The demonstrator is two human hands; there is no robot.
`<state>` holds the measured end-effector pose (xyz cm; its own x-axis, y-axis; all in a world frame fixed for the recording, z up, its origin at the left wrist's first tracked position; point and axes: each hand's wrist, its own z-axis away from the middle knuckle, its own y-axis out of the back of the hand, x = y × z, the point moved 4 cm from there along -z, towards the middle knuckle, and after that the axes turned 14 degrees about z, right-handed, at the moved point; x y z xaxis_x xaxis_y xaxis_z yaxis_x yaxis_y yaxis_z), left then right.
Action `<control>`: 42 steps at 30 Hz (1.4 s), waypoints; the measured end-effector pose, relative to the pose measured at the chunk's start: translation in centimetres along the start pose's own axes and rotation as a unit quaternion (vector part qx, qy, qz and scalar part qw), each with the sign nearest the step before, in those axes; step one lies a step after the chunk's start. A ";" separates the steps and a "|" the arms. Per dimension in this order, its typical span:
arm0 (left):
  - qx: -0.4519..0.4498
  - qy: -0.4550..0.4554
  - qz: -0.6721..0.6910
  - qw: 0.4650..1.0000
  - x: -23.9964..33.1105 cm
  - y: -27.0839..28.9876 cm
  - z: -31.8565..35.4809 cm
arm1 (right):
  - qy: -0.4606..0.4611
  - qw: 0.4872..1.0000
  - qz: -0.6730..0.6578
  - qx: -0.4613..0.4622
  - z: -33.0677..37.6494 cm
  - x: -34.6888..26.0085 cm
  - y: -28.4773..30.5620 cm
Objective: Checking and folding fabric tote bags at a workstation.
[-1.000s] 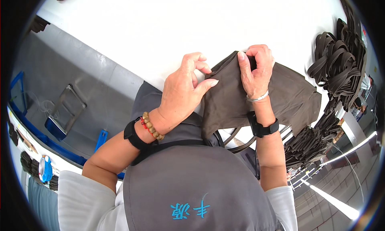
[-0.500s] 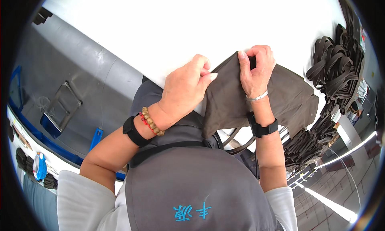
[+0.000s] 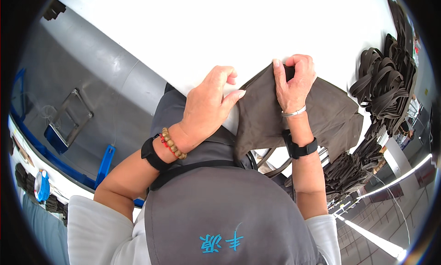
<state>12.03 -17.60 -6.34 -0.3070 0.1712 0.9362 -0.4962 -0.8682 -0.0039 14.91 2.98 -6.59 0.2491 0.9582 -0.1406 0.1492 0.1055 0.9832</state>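
Observation:
A dark brown fabric piece [image 3: 257, 106] hangs over the near edge of the white table [image 3: 206, 26], in front of my body. My right hand [image 3: 296, 85] pinches its upper edge between thumb and fingers, and the cloth spreads out on both sides of that wrist. Just left of the fabric is my left hand [image 3: 202, 102]. Its fingers are curled, with the thumb apart from them, and I see nothing between them. The thumb tip lies close to the cloth's left edge; whether it touches, I cannot tell.
Looped brown straps [image 3: 379, 83] are heaped along the table's right side. Below them lies a stack of dark folded pieces [image 3: 347, 173]. A metal-framed item [image 3: 73, 118] stands on the grey floor at left, near blue metal bars [image 3: 105, 166]. A small blue fan [image 3: 42, 186] is at lower left.
The thumb and forefinger of my left hand have parted, and that hand has shifted slightly left. My right hand keeps its pinch on the fabric, nearly unmoved.

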 end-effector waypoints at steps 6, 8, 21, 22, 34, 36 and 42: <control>-0.037 -0.269 -0.082 0.959 1.7 -1.4 -0.1 | 0.010 1.000 0.002 0.003 -0.1 -0.3 -0.1; -0.077 -0.255 -0.139 0.954 2.1 -2.8 0.1 | 0.007 1.000 0.003 0.001 0.0 -0.3 -0.1; -0.048 -0.184 -0.169 0.967 0.4 1.7 -0.4 | 0.001 0.999 -0.043 0.010 0.1 0.1 -0.1; -0.028 -0.169 -0.179 0.969 1.0 2.4 -0.3 | 0.005 0.999 -0.050 0.007 0.1 0.0 0.1; -0.031 -0.152 -0.185 0.970 0.7 -0.7 -0.7 | 0.009 0.995 -0.098 0.016 0.7 0.5 0.5; -0.023 -0.147 -0.191 0.970 0.4 -0.6 -0.9 | 0.016 0.997 -0.079 0.016 0.5 0.2 0.3; 0.010 -0.179 -0.231 0.956 0.7 -0.7 -0.9 | 0.019 0.999 -0.042 0.002 -0.1 -0.3 0.2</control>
<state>11.50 -16.46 -6.03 0.2409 0.3707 0.8970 -0.4945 -0.7484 0.4421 14.80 2.74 -6.33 0.1988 0.9555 -0.2178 0.1720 0.1847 0.9676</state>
